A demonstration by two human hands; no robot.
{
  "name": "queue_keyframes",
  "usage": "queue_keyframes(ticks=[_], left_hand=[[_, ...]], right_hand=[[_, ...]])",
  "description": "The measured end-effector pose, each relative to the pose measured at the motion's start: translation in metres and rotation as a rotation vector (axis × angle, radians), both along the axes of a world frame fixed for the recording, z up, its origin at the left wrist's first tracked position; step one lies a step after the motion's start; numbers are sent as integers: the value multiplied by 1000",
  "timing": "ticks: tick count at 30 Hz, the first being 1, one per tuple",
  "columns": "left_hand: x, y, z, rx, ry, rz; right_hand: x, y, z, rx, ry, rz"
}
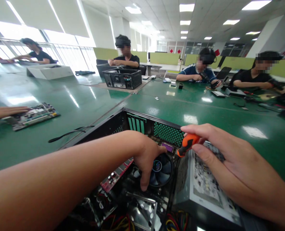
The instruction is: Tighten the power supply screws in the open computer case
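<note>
An open black computer case (123, 117) lies in front of me, its vented back wall on the far side. Inside it, my left hand (148, 157) reaches in from the left and grips the rim of a round black CPU cooler fan (160, 171), fingers at its far and near edges. Between the fingertips and thumb of my right hand (219, 154) is a screwdriver (188, 144) with an orange and dark grey handle, tilted down toward the fan's far right corner. Its shaft and tip are not visible. My right hand is above the silver power supply (193, 189).
A red circuit card (117, 176) and bundled wires (177, 221) sit in the case. At left, another person's hand (10, 112) rests on a motherboard (35, 115). Black cables (71, 132) lie nearby. Across the green table (142, 102), co-workers sit near another case (123, 77).
</note>
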State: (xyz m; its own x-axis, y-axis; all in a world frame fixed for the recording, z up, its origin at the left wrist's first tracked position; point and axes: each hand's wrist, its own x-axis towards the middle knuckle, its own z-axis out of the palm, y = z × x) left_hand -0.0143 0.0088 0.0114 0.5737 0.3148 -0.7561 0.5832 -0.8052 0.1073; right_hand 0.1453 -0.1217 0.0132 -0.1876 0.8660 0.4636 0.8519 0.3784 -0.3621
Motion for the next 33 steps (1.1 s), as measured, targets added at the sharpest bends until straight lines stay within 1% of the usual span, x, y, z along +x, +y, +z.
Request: queue_keyframes(ticks=[8, 15, 19, 23, 33], left_hand=[[0, 0, 0, -5, -26, 2], [1, -2, 4, -12, -22, 31], [0, -1, 3, -1, -19, 19], [0, -1, 0, 0, -39, 18], [-1, 1, 0, -22, -49, 14]], right_hand=[[0, 1, -2, -1, 0, -22], [0, 1, -1, 24, 20, -16], [-1, 0, 0, -5, 31, 15], [1, 0, 0, 16, 22, 38], [1, 1, -1, 27, 23, -21]])
